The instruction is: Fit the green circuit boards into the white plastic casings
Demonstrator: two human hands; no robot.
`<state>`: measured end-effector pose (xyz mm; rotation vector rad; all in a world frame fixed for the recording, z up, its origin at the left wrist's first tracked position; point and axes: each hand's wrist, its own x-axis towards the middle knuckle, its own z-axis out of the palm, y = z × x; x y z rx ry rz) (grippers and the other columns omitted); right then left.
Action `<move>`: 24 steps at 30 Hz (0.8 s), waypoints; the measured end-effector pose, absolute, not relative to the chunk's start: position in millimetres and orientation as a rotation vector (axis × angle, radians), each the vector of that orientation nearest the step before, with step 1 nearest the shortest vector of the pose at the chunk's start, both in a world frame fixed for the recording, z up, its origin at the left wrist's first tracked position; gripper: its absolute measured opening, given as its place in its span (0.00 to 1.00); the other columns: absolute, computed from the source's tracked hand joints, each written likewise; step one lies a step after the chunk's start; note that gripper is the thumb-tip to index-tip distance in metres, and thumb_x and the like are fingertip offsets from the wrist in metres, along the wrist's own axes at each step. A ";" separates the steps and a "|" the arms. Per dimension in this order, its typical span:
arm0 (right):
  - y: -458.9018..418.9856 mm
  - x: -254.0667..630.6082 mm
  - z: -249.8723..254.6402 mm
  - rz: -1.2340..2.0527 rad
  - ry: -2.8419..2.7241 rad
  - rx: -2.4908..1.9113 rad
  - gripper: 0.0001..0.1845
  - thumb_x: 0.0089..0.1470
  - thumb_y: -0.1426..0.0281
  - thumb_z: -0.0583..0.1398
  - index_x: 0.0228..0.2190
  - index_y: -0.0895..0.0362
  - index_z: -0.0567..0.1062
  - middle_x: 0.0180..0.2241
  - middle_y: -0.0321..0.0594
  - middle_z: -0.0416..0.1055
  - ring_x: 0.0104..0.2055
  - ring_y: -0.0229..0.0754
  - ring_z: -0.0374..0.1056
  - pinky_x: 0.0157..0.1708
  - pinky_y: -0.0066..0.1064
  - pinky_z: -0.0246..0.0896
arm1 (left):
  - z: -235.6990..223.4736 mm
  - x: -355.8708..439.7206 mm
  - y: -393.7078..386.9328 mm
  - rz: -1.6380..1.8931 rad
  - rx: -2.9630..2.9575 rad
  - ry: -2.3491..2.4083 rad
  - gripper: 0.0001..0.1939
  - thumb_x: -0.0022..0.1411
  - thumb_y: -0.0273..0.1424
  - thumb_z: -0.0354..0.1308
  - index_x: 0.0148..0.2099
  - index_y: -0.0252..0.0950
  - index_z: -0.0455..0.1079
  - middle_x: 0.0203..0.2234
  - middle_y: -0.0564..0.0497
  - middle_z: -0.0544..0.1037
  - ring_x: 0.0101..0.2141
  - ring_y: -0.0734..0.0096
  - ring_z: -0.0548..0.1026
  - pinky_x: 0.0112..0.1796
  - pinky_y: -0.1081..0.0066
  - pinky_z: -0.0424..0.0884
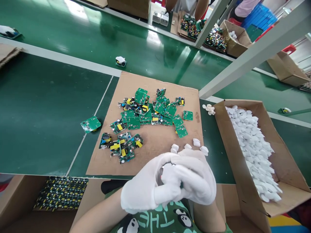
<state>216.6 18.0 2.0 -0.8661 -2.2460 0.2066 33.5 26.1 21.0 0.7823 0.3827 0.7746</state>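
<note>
Both my hands wear white gloves and meet above the front edge of the cardboard sheet [157,155]. My left hand [148,181] and my right hand [198,176] are closed together around a small circuit board, mostly hidden by the fingers; only a green sliver of it shows. A white piece seems to be at the fingertips, though it blends with the gloves. Just beyond the hands lie several loose white pieces [196,142]. Farther up the sheet is a pile of green circuit boards [133,123], with a smaller group [123,149] of boards, component side up, at its left.
To the right stands an open carton [227,155] of white pieces [252,149]. One circuit board [90,124] lies left of the sheet. Beyond runs a green belt [97,38] carrying a white-topped board [120,61]. A slanted metal post [243,58] rises at right. Another person's arms [201,8] show across.
</note>
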 end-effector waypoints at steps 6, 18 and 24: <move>19.9 210.9 0.2 0.238 -2.111 -0.778 0.22 0.66 0.65 0.57 0.60 0.52 0.67 0.44 0.45 0.76 0.43 0.46 0.73 0.44 0.44 0.75 | 23.6 22.5 26.3 0.727 0.825 0.455 0.13 0.61 0.39 0.61 0.43 0.37 0.67 0.27 0.55 0.65 0.25 0.76 0.59 0.28 0.72 0.59; 44.6 199.2 45.6 0.293 -2.408 -0.772 0.23 0.70 0.57 0.45 0.39 0.54 0.75 0.36 0.42 0.75 0.45 0.45 0.71 0.50 0.42 0.69 | 5.4 17.0 21.0 0.731 0.495 0.507 0.33 0.69 0.55 0.43 0.68 0.44 0.60 0.44 0.43 0.78 0.22 0.73 0.73 0.24 0.70 0.73; 150.7 214.3 58.3 0.450 -2.253 -1.100 0.15 0.68 0.65 0.53 0.51 0.52 0.76 0.36 0.36 0.79 0.42 0.40 0.73 0.53 0.39 0.68 | 8.9 -4.3 8.6 0.917 1.150 1.235 0.26 0.70 0.43 0.54 0.67 0.46 0.63 0.44 0.44 0.78 0.42 0.62 0.76 0.49 0.61 0.73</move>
